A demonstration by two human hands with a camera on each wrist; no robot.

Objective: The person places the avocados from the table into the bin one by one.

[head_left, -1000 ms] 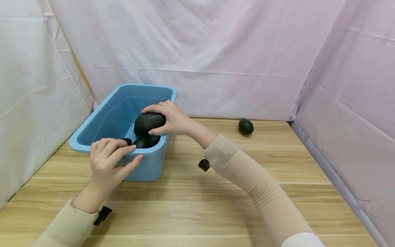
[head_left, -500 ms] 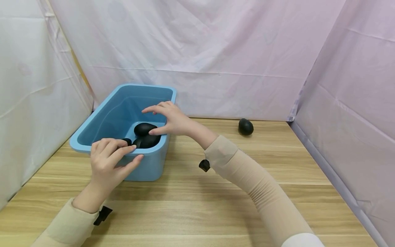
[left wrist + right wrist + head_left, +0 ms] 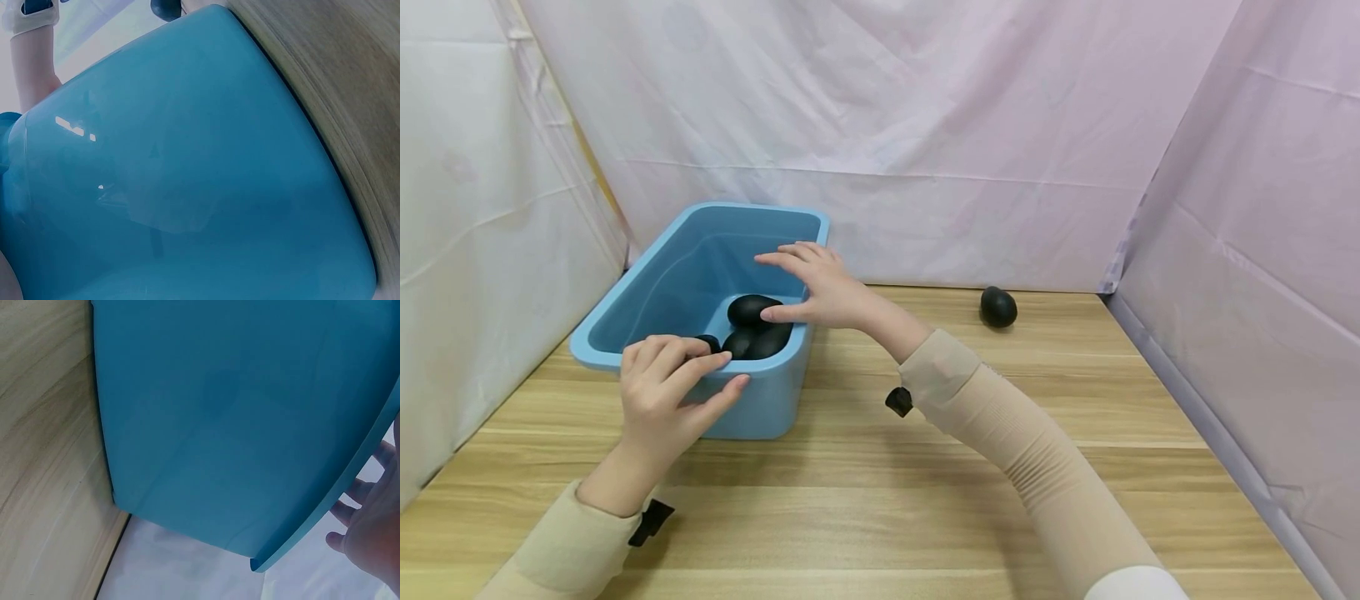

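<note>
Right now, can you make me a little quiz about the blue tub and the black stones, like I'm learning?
1. True or false: the right hand holds a stone up in the air.
2. Which thing does the left hand grip?
A. the lone stone
B. the near rim of the blue tub
C. the curtain
3. Fill in: one black stone lies alone on the wooden ____, far from the blue tub.

Key
1. False. It is spread open over the stones in the tub, holding nothing.
2. B. Its fingers curl over the near rim.
3. table.
</note>
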